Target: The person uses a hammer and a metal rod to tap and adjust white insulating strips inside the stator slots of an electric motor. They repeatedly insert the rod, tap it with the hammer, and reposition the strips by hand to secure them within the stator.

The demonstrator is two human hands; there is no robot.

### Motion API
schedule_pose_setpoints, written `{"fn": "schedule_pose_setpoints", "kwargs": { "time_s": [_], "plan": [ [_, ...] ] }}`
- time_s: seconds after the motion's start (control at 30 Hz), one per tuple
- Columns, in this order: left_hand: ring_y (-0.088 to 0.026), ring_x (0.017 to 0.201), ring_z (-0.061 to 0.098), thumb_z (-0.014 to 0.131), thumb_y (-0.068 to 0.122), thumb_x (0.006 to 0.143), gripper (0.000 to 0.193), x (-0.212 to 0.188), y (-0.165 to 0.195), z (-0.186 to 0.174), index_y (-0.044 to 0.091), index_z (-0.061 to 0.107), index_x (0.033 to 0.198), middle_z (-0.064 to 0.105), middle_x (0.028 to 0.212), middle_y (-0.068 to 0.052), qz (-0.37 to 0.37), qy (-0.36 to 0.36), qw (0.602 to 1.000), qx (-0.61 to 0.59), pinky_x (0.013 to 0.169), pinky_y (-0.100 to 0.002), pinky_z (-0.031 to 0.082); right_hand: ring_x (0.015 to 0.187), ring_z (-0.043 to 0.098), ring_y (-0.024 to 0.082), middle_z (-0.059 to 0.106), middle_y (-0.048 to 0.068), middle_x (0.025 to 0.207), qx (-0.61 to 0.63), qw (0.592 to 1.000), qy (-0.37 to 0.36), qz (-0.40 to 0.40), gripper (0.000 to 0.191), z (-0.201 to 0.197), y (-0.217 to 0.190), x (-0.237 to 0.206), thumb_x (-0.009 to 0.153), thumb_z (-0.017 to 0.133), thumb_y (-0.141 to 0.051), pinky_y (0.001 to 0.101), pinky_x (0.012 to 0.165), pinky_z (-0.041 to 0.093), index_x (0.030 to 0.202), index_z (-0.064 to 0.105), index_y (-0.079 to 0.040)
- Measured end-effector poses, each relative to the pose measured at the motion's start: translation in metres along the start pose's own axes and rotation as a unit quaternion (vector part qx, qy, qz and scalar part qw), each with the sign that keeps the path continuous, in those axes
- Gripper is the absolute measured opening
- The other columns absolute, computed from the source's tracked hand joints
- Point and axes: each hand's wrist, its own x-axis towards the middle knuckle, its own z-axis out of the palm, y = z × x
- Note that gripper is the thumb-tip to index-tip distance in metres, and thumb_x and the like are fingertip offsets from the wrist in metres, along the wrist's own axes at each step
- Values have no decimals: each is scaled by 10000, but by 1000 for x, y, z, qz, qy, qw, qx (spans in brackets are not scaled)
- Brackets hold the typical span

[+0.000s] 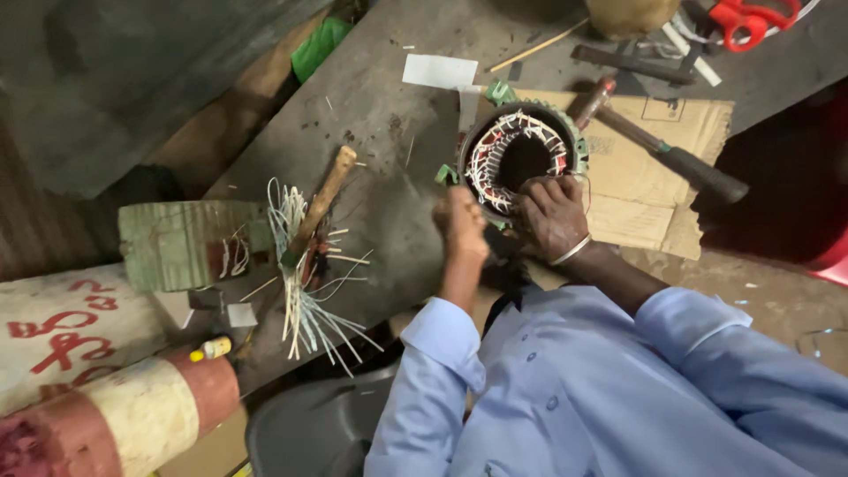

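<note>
A flattened brown cardboard sheet lies on the grey desk at the right, under and beside the round motor winding; a printed rectangular outline shows near its top edge. Just above the winding, a small white paper slip rests on the desk, rectangular and blank-looking. At the left edge of the desk sits a worn green cardboard piece, ragged at its ends. Lower left, a cream-coloured cylinder bears red painted characters, and beside it lies a second roll banded in cream and dull red.
</note>
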Motion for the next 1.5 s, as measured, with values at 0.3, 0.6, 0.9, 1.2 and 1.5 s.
{"fn": "schedule_pose_setpoints", "kwargs": {
  "time_s": [0.3, 0.6, 0.9, 1.2, 1.5],
  "plan": [
    [-308, 892, 684, 719, 268, 903, 198, -51, -1, -5, 167, 779, 1063, 661, 1005, -86, 299, -60, 865, 399, 773, -418, 542, 1208, 570, 300, 624, 115, 1232, -26, 1000, 13, 1, 548, 9, 1, -3, 766, 761, -307, 497, 1071, 352, 1238, 650, -52],
    [-219, 689, 562, 750, 257, 973, 220, -19, -9, -5, 51, 734, 900, 645, 758, -89, -4, -200, 956, 215, 651, -445, 452, 1228, 575, 309, 626, 129, 1257, -18, 1000, 2, -7, 555, 7, 2, -5, 807, 750, -394, 492, 1084, 352, 1234, 654, -53],
    [-303, 857, 705, 769, 318, 869, 272, -30, 74, -39, 138, 751, 1072, 675, 981, -111, 267, -263, 856, 357, 734, -401, 552, 1148, 598, 314, 645, 136, 1194, -18, 999, 27, 13, 595, -5, -10, 2, 735, 816, -402, 498, 1023, 345, 1190, 671, -49],
    [-303, 893, 695, 654, 264, 991, 177, -38, -15, -1, 158, 757, 1087, 665, 1025, -90, 288, -164, 877, 348, 785, -418, 548, 1163, 608, 279, 654, 90, 1199, -9, 998, 5, 55, 517, -6, -12, 2, 709, 826, -270, 481, 1046, 359, 1168, 676, -86],
    [-89, 830, 572, 723, 398, 938, 385, -57, 31, -73, 21, 665, 993, 550, 1001, 16, 0, -332, 934, 128, 708, -264, 505, 1209, 600, 296, 638, 117, 1222, -10, 1000, 16, 15, 571, -5, -7, -1, 776, 829, -368, 489, 1046, 367, 1233, 665, -69]
  ]
}}
